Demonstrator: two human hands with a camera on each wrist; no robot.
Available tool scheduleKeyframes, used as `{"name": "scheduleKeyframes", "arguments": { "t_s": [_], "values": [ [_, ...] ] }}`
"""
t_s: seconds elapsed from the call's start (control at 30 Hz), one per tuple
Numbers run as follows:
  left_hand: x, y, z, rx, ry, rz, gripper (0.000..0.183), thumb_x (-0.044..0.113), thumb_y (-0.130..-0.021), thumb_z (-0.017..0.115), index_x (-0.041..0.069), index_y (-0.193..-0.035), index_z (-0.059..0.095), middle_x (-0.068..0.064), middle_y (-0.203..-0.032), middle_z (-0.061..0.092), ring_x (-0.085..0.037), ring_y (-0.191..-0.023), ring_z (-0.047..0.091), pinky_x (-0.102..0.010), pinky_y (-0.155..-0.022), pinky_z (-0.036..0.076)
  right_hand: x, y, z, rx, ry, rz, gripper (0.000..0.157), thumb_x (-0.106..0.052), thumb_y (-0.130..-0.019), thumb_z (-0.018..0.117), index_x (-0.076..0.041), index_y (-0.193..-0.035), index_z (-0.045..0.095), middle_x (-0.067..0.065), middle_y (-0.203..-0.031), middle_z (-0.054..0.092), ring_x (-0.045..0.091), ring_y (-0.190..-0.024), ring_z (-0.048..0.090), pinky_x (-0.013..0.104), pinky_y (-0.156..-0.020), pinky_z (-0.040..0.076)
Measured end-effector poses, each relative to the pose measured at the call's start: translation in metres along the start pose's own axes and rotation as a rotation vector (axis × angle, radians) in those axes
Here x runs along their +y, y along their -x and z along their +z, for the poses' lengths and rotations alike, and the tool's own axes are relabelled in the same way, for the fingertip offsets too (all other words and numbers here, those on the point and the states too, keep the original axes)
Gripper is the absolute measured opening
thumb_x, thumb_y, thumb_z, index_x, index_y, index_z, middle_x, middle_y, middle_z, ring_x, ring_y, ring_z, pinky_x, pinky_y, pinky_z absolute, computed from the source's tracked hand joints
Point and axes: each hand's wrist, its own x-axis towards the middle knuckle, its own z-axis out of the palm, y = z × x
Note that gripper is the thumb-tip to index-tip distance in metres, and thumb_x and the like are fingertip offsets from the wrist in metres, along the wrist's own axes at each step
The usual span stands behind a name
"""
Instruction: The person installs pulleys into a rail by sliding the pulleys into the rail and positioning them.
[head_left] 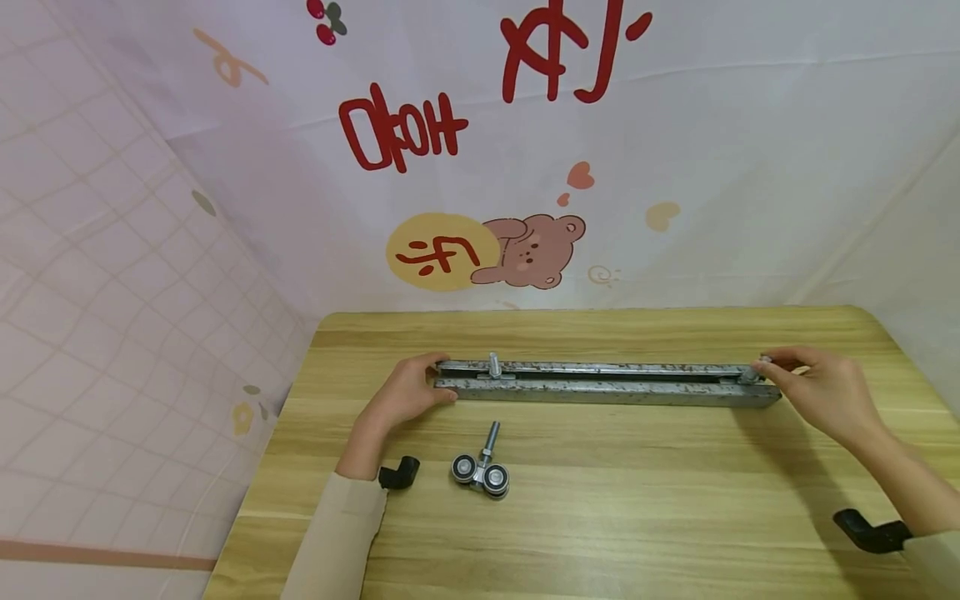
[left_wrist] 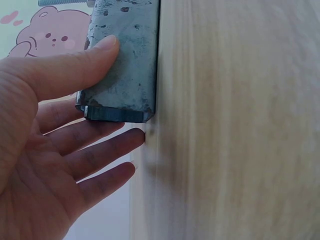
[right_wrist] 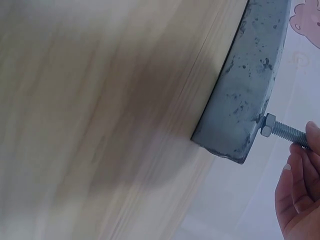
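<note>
L hand (head_left: pixel 407 388) grips, R hand (head_left: pixel 831 393) pinches (arms (head_left: pixel 348 517) apart).

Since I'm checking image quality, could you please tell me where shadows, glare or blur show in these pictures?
Head view: a soft shadow stretches below the right hand, and the tabletop has a pale sheen; left wrist view: the wood grain looks blurred beside the sharper metal rail; right wrist view: a broad, soft-edged shadow darkens the tabletop.

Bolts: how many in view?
3: one bolt in the rail near the left hand, one at the rail's other end, right hand pinching it, one on the roller on the table. More may hide inside the rail.
</note>
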Motion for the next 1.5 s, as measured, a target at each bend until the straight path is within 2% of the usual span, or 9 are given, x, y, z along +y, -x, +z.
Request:
{"name": "scheduleKeyframes", "arguments": {
  "t_s": [0.2, 0.5, 0.83, 1.1, 1.3, 1.5],
  "values": [
    [0.002, 0.0, 0.0, 0.0, 0.005, 0.007, 0.07, 0.018, -0.087, 0.088, 0.002, -0.148, 0.058, -0.015, -0.129, 0.068, -0.03, -0.115, 0.064, -0.048, -0.095, 0.053, -0.002, -0.002, 0.005, -0.004, -0.014, -0.011, 0.026, -0.012, -0.096, 0.078, 0.007, -0.113, 0.076, 0.025, -0.096, 0.076, -0.016, -0.072, 0.055, 0.015, -0.054, 0.046],
    [0.004, 0.0, 0.001, -0.008, 0.02, -0.003, 0.07, 0.018, -0.087, 0.088, 0.004, -0.149, 0.058, -0.016, -0.133, 0.067, -0.031, -0.118, 0.064, -0.049, -0.097, 0.053, -0.005, -0.002, 0.01, -0.011, -0.015, -0.027, 0.024, -0.01, -0.096, 0.077, 0.007, -0.113, 0.076, 0.026, -0.098, 0.075, -0.017, -0.073, 0.053, 0.014, -0.056, 0.046],
    [0.003, 0.0, 0.0, -0.006, 0.016, -0.007, 0.07, 0.019, -0.088, 0.088, 0.004, -0.149, 0.058, -0.015, -0.133, 0.066, -0.031, -0.119, 0.064, -0.05, -0.099, 0.052, -0.011, -0.006, 0.018, -0.005, -0.025, -0.057, 0.022, -0.011, -0.095, 0.079, 0.005, -0.11, 0.077, 0.022, -0.095, 0.076, -0.012, -0.073, 0.056, 0.011, -0.059, 0.044],
    [0.004, 0.001, 0.0, -0.01, 0.023, -0.006, 0.07, 0.018, -0.088, 0.088, 0.004, -0.149, 0.057, -0.015, -0.135, 0.066, -0.032, -0.119, 0.064, -0.05, -0.099, 0.052, -0.019, -0.007, 0.023, 0.012, -0.034, -0.078, 0.018, -0.01, -0.093, 0.081, 0.003, -0.105, 0.079, 0.018, -0.088, 0.076, -0.009, -0.071, 0.057, 0.016, -0.053, 0.046],
    [0.003, 0.001, 0.001, -0.006, 0.015, -0.004, 0.07, 0.018, -0.087, 0.088, 0.004, -0.149, 0.058, -0.015, -0.134, 0.066, -0.031, -0.119, 0.064, -0.05, -0.099, 0.052, -0.023, -0.01, 0.028, 0.006, -0.033, -0.108, 0.016, -0.01, -0.092, 0.082, 0.0, -0.103, 0.079, 0.01, -0.084, 0.076, -0.004, -0.071, 0.06, 0.013, -0.058, 0.045],
    [0.001, 0.0, 0.0, 0.0, 0.012, 0.001, 0.07, 0.019, -0.087, 0.088, 0.005, -0.149, 0.058, -0.015, -0.131, 0.067, -0.03, -0.117, 0.064, -0.049, -0.098, 0.053, -0.029, -0.012, 0.032, 0.003, -0.039, -0.133, 0.016, -0.01, -0.091, 0.083, 0.0, -0.104, 0.08, 0.008, -0.084, 0.076, -0.006, -0.072, 0.059, 0.013, -0.06, 0.045]
  ]
}}
